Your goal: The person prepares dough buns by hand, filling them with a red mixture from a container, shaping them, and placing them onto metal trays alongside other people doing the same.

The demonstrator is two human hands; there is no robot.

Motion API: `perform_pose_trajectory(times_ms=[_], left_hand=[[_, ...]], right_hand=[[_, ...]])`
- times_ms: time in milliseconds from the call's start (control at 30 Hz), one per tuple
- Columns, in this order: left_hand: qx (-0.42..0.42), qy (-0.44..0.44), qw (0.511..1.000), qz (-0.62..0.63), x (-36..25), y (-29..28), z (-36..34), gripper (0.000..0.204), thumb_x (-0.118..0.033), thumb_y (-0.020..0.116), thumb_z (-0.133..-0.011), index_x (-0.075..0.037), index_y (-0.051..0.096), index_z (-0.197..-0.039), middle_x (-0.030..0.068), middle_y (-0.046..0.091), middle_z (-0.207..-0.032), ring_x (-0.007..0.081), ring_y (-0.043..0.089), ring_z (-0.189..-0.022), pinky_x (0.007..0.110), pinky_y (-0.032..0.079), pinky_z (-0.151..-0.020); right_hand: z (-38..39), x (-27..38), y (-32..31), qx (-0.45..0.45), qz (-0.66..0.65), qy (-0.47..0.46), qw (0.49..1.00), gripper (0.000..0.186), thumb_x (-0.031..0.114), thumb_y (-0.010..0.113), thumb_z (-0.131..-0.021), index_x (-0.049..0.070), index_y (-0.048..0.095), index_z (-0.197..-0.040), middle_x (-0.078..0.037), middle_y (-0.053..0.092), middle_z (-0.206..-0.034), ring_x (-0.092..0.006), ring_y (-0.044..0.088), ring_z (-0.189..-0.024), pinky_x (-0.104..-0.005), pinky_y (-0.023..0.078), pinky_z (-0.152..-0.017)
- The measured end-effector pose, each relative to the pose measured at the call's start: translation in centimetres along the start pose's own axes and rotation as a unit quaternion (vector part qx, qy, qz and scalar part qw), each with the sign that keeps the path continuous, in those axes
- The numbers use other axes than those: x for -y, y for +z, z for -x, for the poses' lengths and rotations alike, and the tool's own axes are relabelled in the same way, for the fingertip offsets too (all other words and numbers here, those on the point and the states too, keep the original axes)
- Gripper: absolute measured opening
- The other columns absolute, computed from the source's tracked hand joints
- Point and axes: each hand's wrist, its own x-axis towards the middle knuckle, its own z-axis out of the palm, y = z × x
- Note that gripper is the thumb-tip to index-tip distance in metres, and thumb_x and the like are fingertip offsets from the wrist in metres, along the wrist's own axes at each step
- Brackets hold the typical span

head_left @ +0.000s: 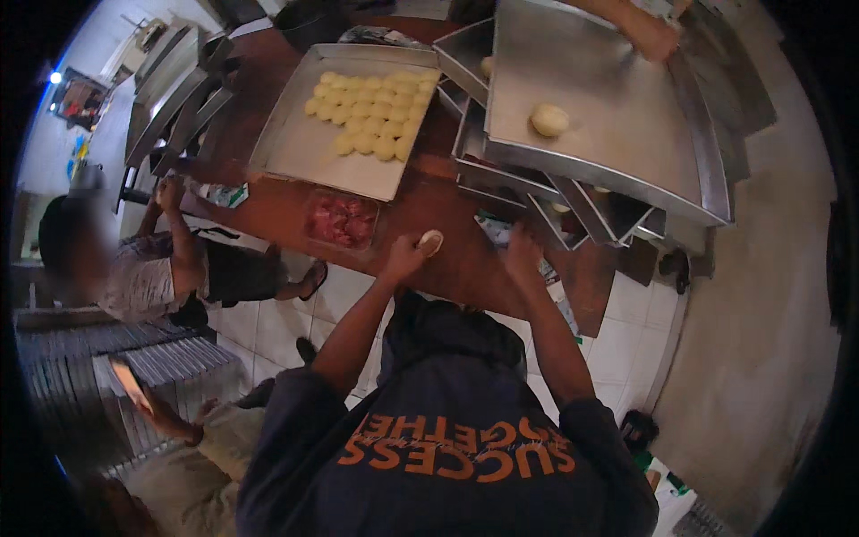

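My left hand (404, 258), over the front of the brown table, is closed on a small pale round of dough (430, 242). Just to its left sits a clear tub of red filling (341, 221). My right hand (523, 250) is beside a white and green packet (493, 229) on the table; its fingers are too dark and small to make out. Beyond my hands lies a metal tray (295, 148), its far right part covered with several dough balls (376, 107) set close together. At the upper right a single dough ball (549, 120) rests on another metal tray (608, 89).
Under the right tray, more trays (510, 170) are piled askew, corners jutting over the table (438, 210). Another person's hand (656, 40) reaches over the far edge. On the left, a person (152, 259) works by stacked trays (179, 98); below, someone holds a phone (131, 383).
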Motion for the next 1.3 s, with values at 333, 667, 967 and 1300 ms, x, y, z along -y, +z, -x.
perform_pose_trajectory(times_ms=[333, 667, 967, 1300], left_hand=[[-0.060, -0.138, 0.835, 0.529, -1.0, 3.9, -0.2, 0.027, -0.010, 0.056, -0.082, 0.007, 0.053, -0.102, 0.0142, 0.057, -0.098, 0.0256, 0.059, -0.086, 0.035, 0.054, -0.071], [0.007, -0.023, 0.897, 0.441, -0.9, 5.4, -1.0, 0.028, -0.010, 0.050, -0.085, 0.007, 0.048, -0.107, 0.0169, 0.053, -0.103, 0.0291, 0.058, -0.090, 0.041, 0.055, -0.073], [-0.057, -0.124, 0.689, 0.712, -3.3, 3.2, -1.2, 0.034, -0.019, 0.048, -0.088, 0.004, 0.044, -0.113, 0.0153, 0.053, -0.106, 0.0278, 0.056, -0.096, 0.040, 0.052, -0.079], [0.072, -0.080, 0.691, 0.715, -10.2, 1.6, 4.3, 0.039, -0.029, 0.044, -0.090, -0.003, 0.043, -0.119, 0.0119, 0.048, -0.118, 0.0264, 0.046, -0.112, 0.042, 0.039, -0.095]], right_hand=[[0.6, -0.6, -6.4, 0.089, -0.131, -0.118, 0.980, 0.062, 0.027, 0.072, -0.063, 0.001, 0.045, -0.112, -0.025, 0.058, -0.096, -0.0419, 0.056, -0.088, -0.0469, 0.046, -0.076], [1.9, 1.8, -9.2, 0.128, -0.024, -0.124, 0.984, 0.053, 0.007, 0.064, -0.063, 0.005, 0.048, -0.113, -0.026, 0.059, -0.082, -0.0411, 0.058, -0.077, -0.0485, 0.047, -0.069], [1.4, 0.9, -7.3, 0.037, -0.044, -0.142, 0.988, 0.054, 0.012, 0.065, -0.066, 0.003, 0.047, -0.117, -0.025, 0.059, -0.092, -0.0378, 0.057, -0.089, -0.0422, 0.047, -0.076], [1.8, 7.1, -10.1, 0.079, -0.759, 0.086, 0.641, 0.029, 0.005, 0.061, -0.078, -0.005, 0.057, -0.105, -0.011, 0.060, -0.099, -0.0162, 0.057, -0.092, -0.0279, 0.044, -0.082]])
